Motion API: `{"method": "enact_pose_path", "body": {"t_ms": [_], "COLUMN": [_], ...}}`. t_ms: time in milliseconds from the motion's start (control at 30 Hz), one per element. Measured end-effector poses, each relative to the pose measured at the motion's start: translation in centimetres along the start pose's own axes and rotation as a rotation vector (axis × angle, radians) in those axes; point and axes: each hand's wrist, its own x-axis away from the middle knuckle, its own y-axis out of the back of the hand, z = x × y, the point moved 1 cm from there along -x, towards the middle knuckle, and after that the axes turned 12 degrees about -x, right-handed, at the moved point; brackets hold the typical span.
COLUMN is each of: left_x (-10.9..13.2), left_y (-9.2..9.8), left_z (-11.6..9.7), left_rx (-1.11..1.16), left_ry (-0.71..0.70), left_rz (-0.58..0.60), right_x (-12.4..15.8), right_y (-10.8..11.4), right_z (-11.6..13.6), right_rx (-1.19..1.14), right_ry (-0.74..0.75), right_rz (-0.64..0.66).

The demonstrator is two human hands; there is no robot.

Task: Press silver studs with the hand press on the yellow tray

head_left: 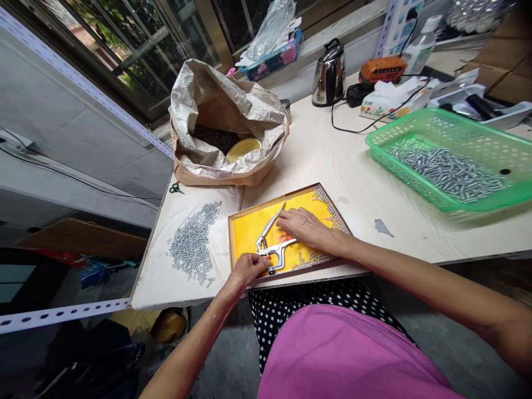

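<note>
1. Head view: silver pliers [281,255], handles spread, over yellow tray [249,227], near edge.
2. Left hand [248,267]: fingertips together at pliers' head; pinched item indiscernible. Best kept clear of jaws.
3. Right hand [306,226]: at handles; grip cannot be told. Squeeze evenly.

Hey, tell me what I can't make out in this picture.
All in the head view:
Left hand: it hides whatever it may pinch by the pliers.
Right hand: its back hides the palm side.
Sack: dark contents hide the bottom.
Green basket: right edge cuts off one end.
</note>
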Motion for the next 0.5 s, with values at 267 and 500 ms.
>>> {"method": "enact_pose_path", "body": {"t_ms": [267,500], "left_x": [-0.2,-0.3], "left_y": [-0.1,-0.2], "left_z": [0.3,-0.1], "left_rx": [0.021,-0.024], "left_ry": [-0.003,0.027], "left_rz": [0.002,-0.019], "right_x": [-4.0,-3.0], "right_y": [-0.8,-0.7], "right_z": [-1.5,-1.8], "right_rx": [0.247,0.200], "right_ry": [0.121,0.120], "right_rz": [-0.024,-0.108]}}
